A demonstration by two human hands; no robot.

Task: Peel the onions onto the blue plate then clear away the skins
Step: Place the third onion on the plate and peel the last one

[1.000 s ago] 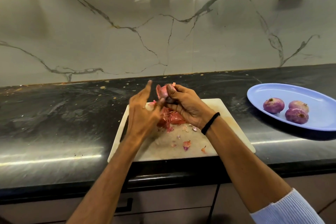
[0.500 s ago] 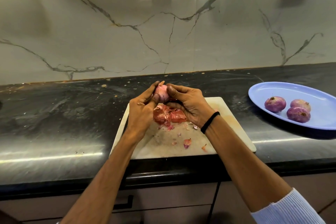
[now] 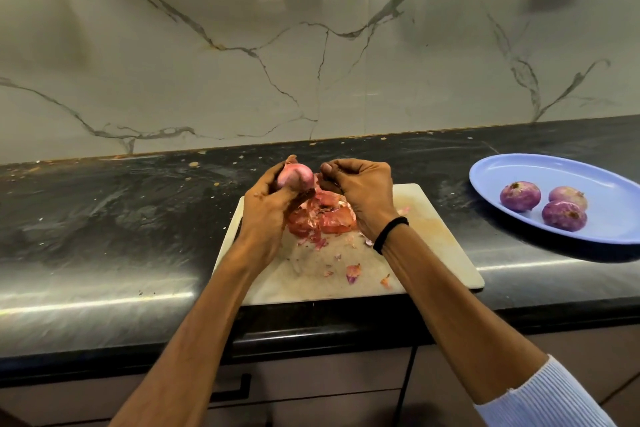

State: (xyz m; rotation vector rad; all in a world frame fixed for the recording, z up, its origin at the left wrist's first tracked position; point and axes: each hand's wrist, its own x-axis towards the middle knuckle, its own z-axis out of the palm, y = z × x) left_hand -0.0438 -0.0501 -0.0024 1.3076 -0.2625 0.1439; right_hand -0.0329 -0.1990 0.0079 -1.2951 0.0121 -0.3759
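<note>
Centre frame, above the white cutting board point(image 3: 433, 253): left hand point(image 3: 266, 215) grips a pink onion point(image 3: 298, 177). Right hand point(image 3: 363, 194) just beside it, fingers curled; whether they pinch anything, cannot tell. Skins point(image 3: 322, 218) piled on board beneath. Right edge: blue plate point(image 3: 519, 166), 3 peeled onions point(image 3: 519, 196).

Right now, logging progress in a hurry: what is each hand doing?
Left hand: grips the onion.
Right hand: fingers curled beside it; whether it holds anything cannot be told.
</note>
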